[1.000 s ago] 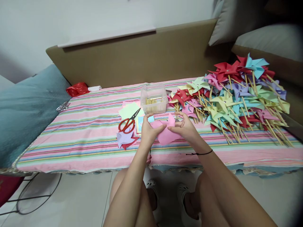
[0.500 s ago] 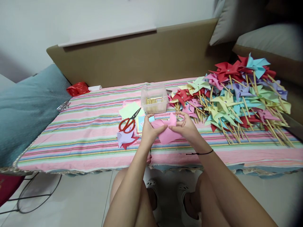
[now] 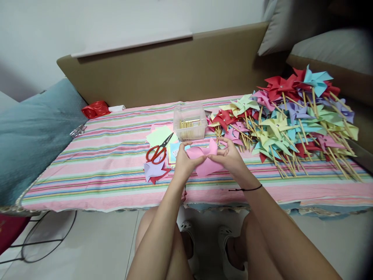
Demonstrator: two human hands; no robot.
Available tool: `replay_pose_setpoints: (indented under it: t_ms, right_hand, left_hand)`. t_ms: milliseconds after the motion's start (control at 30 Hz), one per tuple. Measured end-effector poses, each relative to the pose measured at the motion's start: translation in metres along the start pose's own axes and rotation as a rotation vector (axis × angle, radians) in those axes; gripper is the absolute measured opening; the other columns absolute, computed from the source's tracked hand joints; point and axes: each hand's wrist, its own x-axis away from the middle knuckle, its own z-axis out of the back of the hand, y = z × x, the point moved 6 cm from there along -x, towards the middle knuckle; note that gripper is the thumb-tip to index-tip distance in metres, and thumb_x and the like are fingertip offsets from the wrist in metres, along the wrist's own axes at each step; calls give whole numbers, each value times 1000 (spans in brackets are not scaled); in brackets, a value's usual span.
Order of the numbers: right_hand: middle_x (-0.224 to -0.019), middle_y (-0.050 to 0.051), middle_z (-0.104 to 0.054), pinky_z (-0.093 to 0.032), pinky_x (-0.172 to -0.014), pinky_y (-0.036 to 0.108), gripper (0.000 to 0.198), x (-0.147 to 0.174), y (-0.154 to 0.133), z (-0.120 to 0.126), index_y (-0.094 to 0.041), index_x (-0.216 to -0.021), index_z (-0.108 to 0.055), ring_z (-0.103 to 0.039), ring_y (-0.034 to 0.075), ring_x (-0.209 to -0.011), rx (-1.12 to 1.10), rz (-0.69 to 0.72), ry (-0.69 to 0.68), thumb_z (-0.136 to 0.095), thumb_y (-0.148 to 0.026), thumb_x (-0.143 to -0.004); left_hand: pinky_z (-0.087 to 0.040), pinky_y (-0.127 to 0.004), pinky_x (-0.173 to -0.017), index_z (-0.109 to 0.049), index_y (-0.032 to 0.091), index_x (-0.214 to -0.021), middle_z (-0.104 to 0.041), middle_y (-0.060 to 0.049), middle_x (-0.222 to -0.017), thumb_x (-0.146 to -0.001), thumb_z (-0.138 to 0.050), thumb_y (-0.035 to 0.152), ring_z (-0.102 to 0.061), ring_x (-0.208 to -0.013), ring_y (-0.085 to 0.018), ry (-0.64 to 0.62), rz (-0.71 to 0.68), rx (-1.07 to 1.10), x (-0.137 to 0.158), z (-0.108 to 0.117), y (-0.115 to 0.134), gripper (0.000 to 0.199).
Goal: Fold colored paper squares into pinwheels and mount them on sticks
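A pink sheet of paper (image 3: 207, 168), with parts of it curled up and inward, is held above the striped cloth between my two hands. My left hand (image 3: 184, 162) grips its left side, the thumb pressing near the middle. From the right, my right hand (image 3: 230, 156) pinches it, and both thumb tips meet at the centre. Just left of my hands lie red-handled scissors (image 3: 157, 152) on a stack of coloured paper sheets (image 3: 157, 137). Below them rest a lilac cut paper piece (image 3: 153, 171) and a red one (image 3: 161, 177).
Behind my hands stands a clear plastic box (image 3: 190, 123) with thin wooden sticks inside. A large heap of finished paper pinwheels (image 3: 279, 124) covers the right side. A red plastic bag (image 3: 96, 109) lies at the back left, near a blue cushion (image 3: 43, 128).
My thumbs have drawn together at the middle of the pink paper, and its folded flap has shifted slightly. Everything else stays in place.
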Motion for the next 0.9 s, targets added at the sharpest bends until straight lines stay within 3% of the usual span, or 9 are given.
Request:
replay_pose_setpoints:
  t_ms: [100, 200, 300, 500, 633, 733, 900]
  right_hand:
    - [-66, -2, -68, -52, -60, 34, 80, -3, 3, 8, -23, -113, -40, -66, 21, -61, -62, -25, 118, -83, -28, -46]
    - [-60, -6, -63, -52, -62, 34, 76, -4, 2, 15, -23, -107, -43, -66, 21, -63, -100, -28, 230, -83, -24, -42]
    - [-53, -9, -57, -51, -61, 32, 72, -4, 0, 18, -23, -103, -45, -64, 19, -62, -103, -27, 278, -82, -23, -41]
    - [-56, -8, -61, -50, -61, 29, 74, -4, 1, 18, -22, -105, -45, -63, 16, -59, -93, -16, 276, -83, -24, -41]
    - [-60, -7, -63, -49, -61, 29, 75, -5, 1, 17, -23, -107, -44, -63, 17, -59, -99, 6, 232, -84, -27, -43]
    - [-63, -4, -66, -49, -59, 30, 78, -5, 1, 16, -24, -109, -43, -64, 18, -59, -102, 9, 201, -84, -28, -43]
    - [-64, -3, -67, -50, -61, 32, 78, -5, -1, 14, -24, -110, -43, -64, 19, -60, -103, 11, 172, -84, -28, -44]
  left_hand:
    - [-48, -26, -61, -44, 20, -107, -63, 1, -73, -53, -81, 22, -61, -63, -14, -34, 24, 117, 0, -3, 0, 66]
    - [-48, -27, -68, -43, 20, -102, -65, 0, -80, -53, -80, 17, -63, -66, -12, 63, -33, 220, -3, 5, 2, 61]
    - [-47, -27, -69, -43, 20, -99, -65, 2, -75, -56, -77, 15, -62, -63, -11, 78, -104, 235, -4, 9, 5, 55]
    - [-46, -26, -71, -48, 19, -95, -67, 2, -71, -60, -73, 13, -62, -68, -12, -7, -166, 150, -1, 4, 13, 44]
    - [-45, -28, -76, -50, 19, -96, -68, 0, -73, -63, -72, 20, -64, -77, -15, -105, -99, 156, 2, -4, 14, 39]
    - [-45, -28, -80, -51, 18, -96, -69, 0, -74, -68, -71, 26, -64, -78, -14, -108, -34, 227, 2, -8, 11, 35]
    - [-46, -23, -67, -48, 18, -94, -63, 5, -69, -55, -82, 25, -59, -63, -8, -70, 59, 321, 2, -10, 2, 53]
